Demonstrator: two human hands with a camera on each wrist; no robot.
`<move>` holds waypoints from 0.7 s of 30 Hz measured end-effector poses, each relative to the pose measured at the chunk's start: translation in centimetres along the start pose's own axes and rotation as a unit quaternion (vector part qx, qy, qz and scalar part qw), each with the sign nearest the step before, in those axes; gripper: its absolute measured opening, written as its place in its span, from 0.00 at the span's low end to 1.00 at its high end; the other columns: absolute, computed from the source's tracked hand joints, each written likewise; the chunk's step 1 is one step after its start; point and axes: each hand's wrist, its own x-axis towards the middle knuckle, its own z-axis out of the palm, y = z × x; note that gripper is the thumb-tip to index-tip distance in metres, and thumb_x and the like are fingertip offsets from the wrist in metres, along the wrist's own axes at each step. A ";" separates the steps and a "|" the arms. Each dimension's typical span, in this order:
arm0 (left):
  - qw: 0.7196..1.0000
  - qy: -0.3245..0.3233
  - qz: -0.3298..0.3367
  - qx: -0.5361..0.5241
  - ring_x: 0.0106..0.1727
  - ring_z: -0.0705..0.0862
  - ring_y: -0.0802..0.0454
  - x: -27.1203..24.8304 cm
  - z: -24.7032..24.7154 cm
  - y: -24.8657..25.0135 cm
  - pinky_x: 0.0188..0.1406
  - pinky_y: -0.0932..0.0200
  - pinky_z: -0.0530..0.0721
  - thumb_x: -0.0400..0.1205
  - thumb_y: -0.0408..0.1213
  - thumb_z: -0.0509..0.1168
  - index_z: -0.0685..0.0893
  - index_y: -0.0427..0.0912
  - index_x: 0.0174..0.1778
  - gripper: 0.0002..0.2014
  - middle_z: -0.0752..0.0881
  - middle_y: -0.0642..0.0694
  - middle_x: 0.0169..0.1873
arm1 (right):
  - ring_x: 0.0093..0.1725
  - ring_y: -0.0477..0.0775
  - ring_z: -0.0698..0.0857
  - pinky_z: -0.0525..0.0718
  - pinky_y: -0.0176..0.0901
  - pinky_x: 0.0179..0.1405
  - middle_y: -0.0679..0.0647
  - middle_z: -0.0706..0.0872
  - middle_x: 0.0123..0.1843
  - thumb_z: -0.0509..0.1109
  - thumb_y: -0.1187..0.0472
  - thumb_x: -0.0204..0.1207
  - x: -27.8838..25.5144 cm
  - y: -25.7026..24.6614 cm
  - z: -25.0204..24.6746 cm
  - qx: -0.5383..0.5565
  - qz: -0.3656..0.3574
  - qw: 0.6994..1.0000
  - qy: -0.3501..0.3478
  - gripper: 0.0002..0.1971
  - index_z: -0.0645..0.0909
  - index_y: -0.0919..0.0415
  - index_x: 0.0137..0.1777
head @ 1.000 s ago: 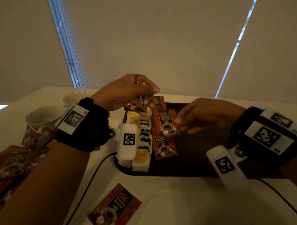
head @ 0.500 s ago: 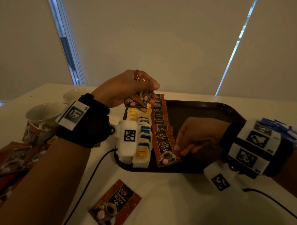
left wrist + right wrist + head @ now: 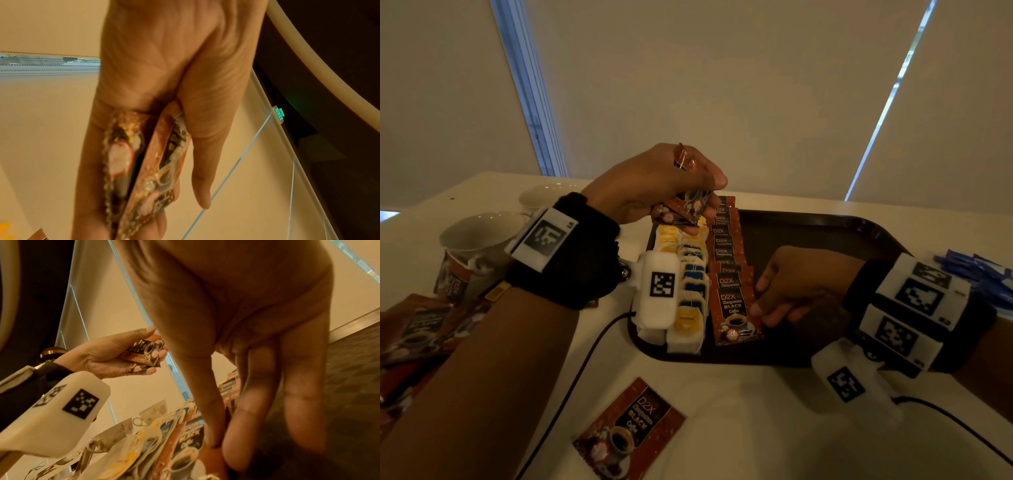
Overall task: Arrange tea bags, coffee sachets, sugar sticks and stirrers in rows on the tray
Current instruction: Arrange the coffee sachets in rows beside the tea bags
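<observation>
Black wristbands (image 3: 571,253), white tagged modules (image 3: 658,289)

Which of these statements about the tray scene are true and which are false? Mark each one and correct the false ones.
1. The left hand holds coffee sachets above the tray. True.
2. The right hand rests on the table, off the tray. False: its fingertips are on the nearest sachet of the coffee row, inside the tray.
3. The tea bags lie in a row left of the coffee row. True.
4. All the coffee sachets are on the tray. False: a loose sachet lies on the table in front of the tray, and the left hand holds more.
5. The cup stands on the tray. False: it stands on the table, left of the tray.
</observation>
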 end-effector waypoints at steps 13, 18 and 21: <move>0.995 -0.013 -0.039 -0.091 0.40 0.91 0.49 0.0 0.5 0.3 0.29 0.54 0.89 0.87 0.34 0.55 0.77 0.42 0.63 0.11 0.92 0.43 0.41 | 0.33 0.42 0.88 0.85 0.38 0.38 0.49 0.90 0.37 0.68 0.49 0.76 -1.0 -0.5 -2.2 0.028 -0.126 0.987 0.094 0.12 0.82 0.58 0.46; 0.998 -0.047 0.002 -0.031 0.39 0.90 0.55 -0.1 0.5 0.0 0.33 0.63 0.88 0.85 0.28 0.58 0.82 0.43 0.58 0.11 0.89 0.46 0.45 | 0.41 0.46 0.89 0.89 0.38 0.34 0.50 0.87 0.44 0.71 0.50 0.74 -1.5 -1.6 -2.2 0.134 -0.268 0.924 0.238 0.12 0.81 0.57 0.52; 0.996 -0.038 0.038 0.068 0.40 0.90 0.55 -0.2 0.2 -0.1 0.36 0.64 0.87 0.82 0.31 0.65 0.85 0.44 0.54 0.08 0.90 0.47 0.43 | 0.43 0.44 0.85 0.86 0.36 0.33 0.47 0.84 0.46 0.72 0.50 0.74 -1.0 -1.7 -1.9 0.104 -0.302 0.893 0.317 0.14 0.81 0.57 0.54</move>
